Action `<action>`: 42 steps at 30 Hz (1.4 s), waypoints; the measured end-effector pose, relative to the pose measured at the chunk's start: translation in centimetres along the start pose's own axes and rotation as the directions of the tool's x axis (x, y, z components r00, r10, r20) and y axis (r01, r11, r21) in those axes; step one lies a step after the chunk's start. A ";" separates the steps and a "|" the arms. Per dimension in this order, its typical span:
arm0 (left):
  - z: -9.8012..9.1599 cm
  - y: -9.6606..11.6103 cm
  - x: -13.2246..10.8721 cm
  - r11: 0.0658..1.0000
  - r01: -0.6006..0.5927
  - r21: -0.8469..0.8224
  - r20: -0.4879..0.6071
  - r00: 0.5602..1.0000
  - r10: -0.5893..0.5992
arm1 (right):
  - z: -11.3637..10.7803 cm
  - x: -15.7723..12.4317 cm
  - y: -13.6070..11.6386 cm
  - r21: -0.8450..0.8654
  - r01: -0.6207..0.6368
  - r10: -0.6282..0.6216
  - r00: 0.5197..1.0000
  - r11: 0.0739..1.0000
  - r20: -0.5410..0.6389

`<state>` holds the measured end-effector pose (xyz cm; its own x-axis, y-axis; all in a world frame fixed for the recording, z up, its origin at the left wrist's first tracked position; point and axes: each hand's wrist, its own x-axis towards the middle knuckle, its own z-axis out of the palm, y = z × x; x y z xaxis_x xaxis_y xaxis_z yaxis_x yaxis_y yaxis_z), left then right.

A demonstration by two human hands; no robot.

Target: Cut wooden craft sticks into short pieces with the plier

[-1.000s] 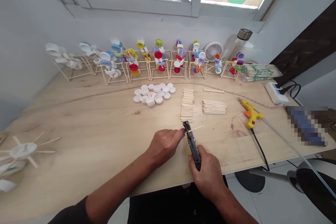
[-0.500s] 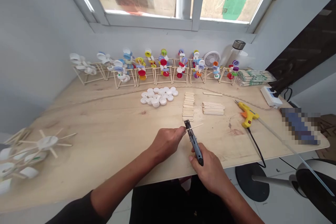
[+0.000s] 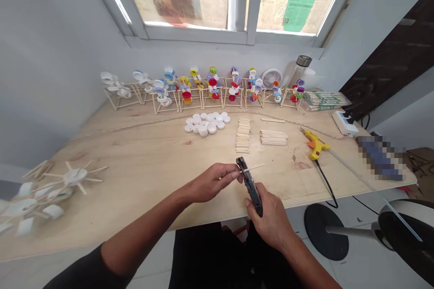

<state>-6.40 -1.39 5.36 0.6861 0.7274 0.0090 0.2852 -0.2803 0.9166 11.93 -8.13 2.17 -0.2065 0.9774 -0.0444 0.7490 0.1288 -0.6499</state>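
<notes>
My left hand [image 3: 212,182] pinches a thin wooden stick [image 3: 252,168] and holds it level over the front of the wooden table [image 3: 135,158]. My right hand [image 3: 269,219] is wrapped round the handles of black cutting pliers [image 3: 249,184]. The pliers' jaws sit on the stick just right of my left fingertips. Behind them lie two stacks of cut sticks [image 3: 243,134], the second stack [image 3: 274,137] to the right, and a cluster of white bottle caps [image 3: 206,123].
A yellow glue gun [image 3: 315,143] with a black cord lies at the right. Along the back wall stands a row of stick frames with coloured caps [image 3: 210,86], a small fan [image 3: 271,77] and a bottle [image 3: 300,70]. White cap-and-stick wheels [image 3: 73,176] lie at the left. A power strip [image 3: 344,123] sits far right.
The view has tilted up and pulled back a little. My hands have come slightly nearer to the table's front edge, still holding stick and pliers.
</notes>
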 end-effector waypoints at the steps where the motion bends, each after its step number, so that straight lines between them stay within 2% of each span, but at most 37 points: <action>1: -0.1 0.0 0.0 0.999 0.023 -0.031 0.024 0.999 -0.022 | 0.0 -0.1 0.0 -0.011 0.008 -0.008 1.000 1.000 -0.004; 5: -0.3 -0.1 -0.1 0.991 0.104 -0.089 0.072 0.993 -0.098 | 0.3 -0.2 0.2 -0.047 0.029 -0.031 0.999 0.998 -0.039; 11: -0.3 0.0 0.3 1.000 0.012 0.015 0.009 1.000 -0.013 | 0.8 0.1 0.4 -0.066 0.006 -0.011 0.997 0.998 -0.072; 15: -0.1 -0.1 0.5 0.995 0.001 0.098 -0.015 1.000 0.000 | 1.1 0.5 0.5 -0.083 -0.014 0.009 0.998 0.996 -0.060; 18: 0.6 -0.5 0.6 0.973 0.018 0.230 -0.101 0.995 0.005 | 1.3 0.9 0.7 -0.089 -0.035 0.029 0.998 0.995 -0.063; 22: 1.8 -1.4 0.8 0.870 0.075 0.486 -0.281 0.957 0.075 | 1.2 1.2 0.7 -0.084 -0.053 0.048 0.997 0.995 -0.064; 26: 2.1 -1.9 0.9 0.812 0.050 0.582 -0.283 0.948 0.145 | 1.1 1.3 0.7 -0.067 -0.060 0.058 0.998 0.996 -0.032; 31: 1.6 -2.6 1.4 0.802 0.055 0.595 -0.262 0.956 0.129 | 1.8 2.1 1.3 -0.138 -0.075 0.068 0.996 0.988 -0.051; 35: 1.2 -3.4 1.6 0.833 0.078 0.548 -0.306 0.945 0.113 | 2.2 2.8 1.6 -0.220 -0.069 0.057 0.997 0.973 -0.059; 42: 1.7 -3.9 0.9 0.967 0.095 0.235 -0.391 0.920 0.004 | 1.7 2.8 1.3 -0.209 -0.068 0.065 0.998 0.976 -0.019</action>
<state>-5.77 -0.64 1.10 0.3711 0.9132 0.1682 0.4983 -0.3487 0.7938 11.26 -5.56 -0.04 -0.1455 0.9867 -0.0722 0.8763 0.0946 -0.4725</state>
